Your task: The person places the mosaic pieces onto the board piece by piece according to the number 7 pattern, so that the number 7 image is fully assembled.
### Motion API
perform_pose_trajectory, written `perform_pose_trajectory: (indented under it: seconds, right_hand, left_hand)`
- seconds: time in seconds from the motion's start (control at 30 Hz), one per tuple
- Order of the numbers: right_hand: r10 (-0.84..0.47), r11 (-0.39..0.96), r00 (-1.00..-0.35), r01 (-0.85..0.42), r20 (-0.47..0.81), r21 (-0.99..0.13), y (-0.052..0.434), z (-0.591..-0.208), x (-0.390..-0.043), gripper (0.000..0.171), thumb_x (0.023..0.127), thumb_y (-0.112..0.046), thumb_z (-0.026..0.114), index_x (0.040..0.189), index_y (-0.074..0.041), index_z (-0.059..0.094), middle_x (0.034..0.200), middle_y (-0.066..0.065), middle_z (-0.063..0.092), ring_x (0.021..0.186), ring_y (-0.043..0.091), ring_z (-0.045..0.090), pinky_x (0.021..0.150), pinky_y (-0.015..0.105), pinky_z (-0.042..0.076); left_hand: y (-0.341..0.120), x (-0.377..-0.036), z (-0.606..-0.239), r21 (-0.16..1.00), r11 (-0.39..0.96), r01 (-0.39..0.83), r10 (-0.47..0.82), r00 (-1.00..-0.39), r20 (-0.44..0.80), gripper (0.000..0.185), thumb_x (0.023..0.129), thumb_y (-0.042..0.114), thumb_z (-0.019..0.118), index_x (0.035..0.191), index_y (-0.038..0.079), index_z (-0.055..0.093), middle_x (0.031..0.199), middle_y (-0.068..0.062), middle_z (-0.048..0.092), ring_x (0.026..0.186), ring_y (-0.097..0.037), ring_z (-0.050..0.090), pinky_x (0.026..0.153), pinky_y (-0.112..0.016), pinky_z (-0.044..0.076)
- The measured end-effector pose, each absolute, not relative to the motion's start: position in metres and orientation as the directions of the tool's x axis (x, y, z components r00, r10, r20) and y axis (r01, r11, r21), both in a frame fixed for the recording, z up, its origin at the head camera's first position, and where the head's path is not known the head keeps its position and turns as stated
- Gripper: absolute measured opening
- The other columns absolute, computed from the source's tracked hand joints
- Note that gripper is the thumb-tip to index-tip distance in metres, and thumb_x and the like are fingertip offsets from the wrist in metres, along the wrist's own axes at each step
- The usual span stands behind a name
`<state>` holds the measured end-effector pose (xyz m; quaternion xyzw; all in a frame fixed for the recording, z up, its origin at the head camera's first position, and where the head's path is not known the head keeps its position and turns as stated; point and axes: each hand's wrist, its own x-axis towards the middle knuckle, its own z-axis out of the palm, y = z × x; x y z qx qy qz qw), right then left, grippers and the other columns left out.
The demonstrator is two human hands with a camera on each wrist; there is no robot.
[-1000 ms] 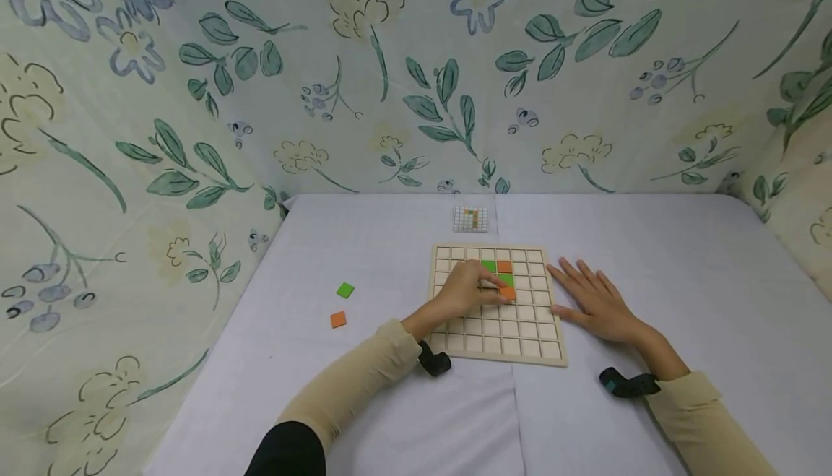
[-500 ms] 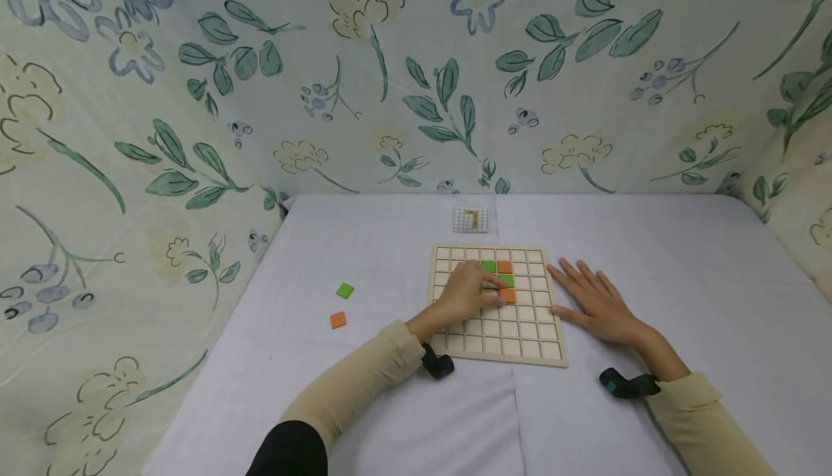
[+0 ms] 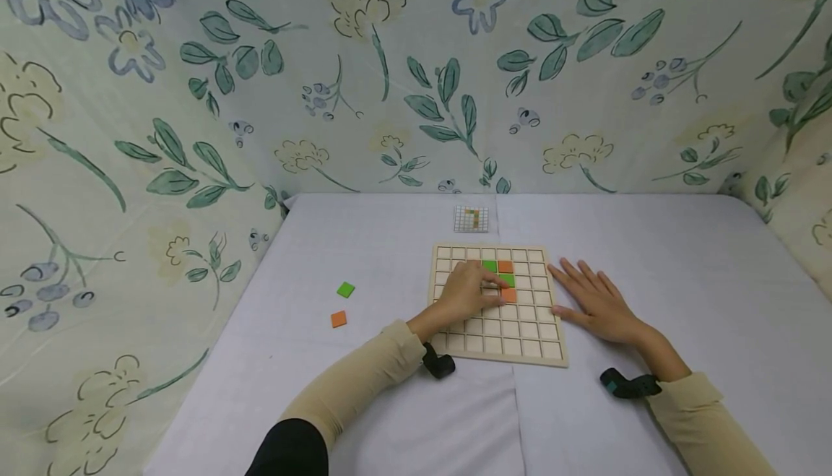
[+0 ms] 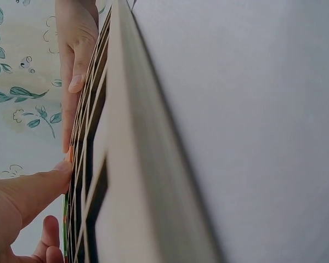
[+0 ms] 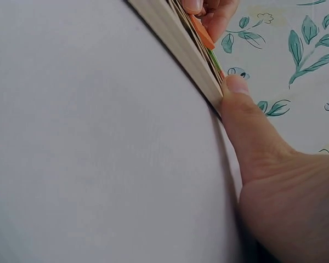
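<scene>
i see the left hand [image 3: 463, 294] pressing an orange tile [image 3: 509, 295] into the grid board [image 3: 497, 346] mid-desk, while the right hand [image 3: 598, 306] lies flat, fingers spread, bracing its edge to stop sliding.

- The left hand [image 3: 464, 294] has eased the orange tile [image 3: 508, 295] slightly rightward, now lying flatter in its cell of the wooden grid board [image 3: 497, 349].

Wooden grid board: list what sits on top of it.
On the wooden grid board: two green tiles, two orange tiles, and the left hand, which hides several cells.
</scene>
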<state>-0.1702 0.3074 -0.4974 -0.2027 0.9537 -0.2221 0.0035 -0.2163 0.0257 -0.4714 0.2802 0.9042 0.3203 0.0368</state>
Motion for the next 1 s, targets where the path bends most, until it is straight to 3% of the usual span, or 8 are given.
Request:
perform_pose_trajectory:
  seconds: [0.6, 0.8, 0.83, 0.93, 1.0]
  right_hand:
    - [-0.383, 0.822, -0.918, -0.388, 0.098, -0.418, 0.308, -0.503, -0.172, 0.079, 0.098, -0.044, 0.061, 0.160, -0.013, 0.022, 0.163, 0.024, 0.013, 0.148, 0.047, 0.002, 0.113, 0.063, -0.006]
    - [-0.384, 0.821, -0.918, -0.388, 0.097, -0.419, 0.307, -0.504, -0.172, 0.079, 0.098, -0.044, 0.061, 0.160, -0.014, 0.022, 0.163, 0.023, 0.013, 0.148, 0.047, 0.001, 0.113, 0.063, -0.006]
    - [-0.384, 0.820, -0.918, -0.388, 0.098, -0.421, 0.307, -0.503, -0.172, 0.079, 0.098, -0.044, 0.061, 0.160, -0.014, 0.022, 0.163, 0.023, 0.013, 0.148, 0.047, 0.001, 0.113, 0.063, -0.006]
    - [-0.383, 0.819, -0.918, -0.390, 0.104, -0.422, 0.306, -0.503, -0.172, 0.079, 0.098, -0.043, 0.062, 0.160, -0.013, 0.023, 0.163, 0.023, 0.014, 0.148, 0.047, 0.002, 0.113, 0.063, -0.006]
    - [-0.383, 0.816, -0.917, -0.393, 0.112, -0.424, 0.306, -0.503, -0.171, 0.079, 0.098, -0.043, 0.062, 0.160, -0.013, 0.023, 0.162, 0.024, 0.015, 0.148, 0.047, 0.002, 0.113, 0.063, -0.006]
  left_hand:
    - [0.026, -0.217, -0.469, 0.626, 0.630, 0.459, 0.505, -0.855, 0.119, 0.021, 0.079, 0.028, 0.087, 0.099, 0.025, 0.082, 0.094, 0.010, 0.071, 0.086, -0.005, 0.053, 0.077, -0.020, 0.041]
    - [0.020, -0.217, -0.456, 0.705, 0.557, 0.438, 0.527, -0.843, 0.107, 0.024, 0.081, 0.024, 0.085, 0.104, 0.017, 0.081, 0.083, -0.002, 0.073, 0.055, -0.008, 0.032, 0.060, -0.023, 0.035]
    - [0.018, -0.217, -0.453, 0.717, 0.545, 0.435, 0.532, -0.840, 0.106, 0.025, 0.082, 0.023, 0.085, 0.106, 0.016, 0.080, 0.085, -0.003, 0.073, 0.056, -0.006, 0.032, 0.060, -0.023, 0.036]
    - [0.011, -0.218, -0.445, 0.748, 0.502, 0.434, 0.549, -0.828, 0.112, 0.028, 0.083, 0.023, 0.083, 0.110, 0.013, 0.079, 0.099, -0.002, 0.074, 0.069, -0.004, 0.051, 0.073, -0.026, 0.048]
    - [0.005, -0.219, -0.439, 0.760, 0.482, 0.436, 0.558, -0.821, 0.117, 0.029, 0.084, 0.023, 0.083, 0.111, 0.013, 0.078, 0.109, 0.002, 0.072, 0.093, -0.009, 0.059, 0.087, -0.032, 0.049]
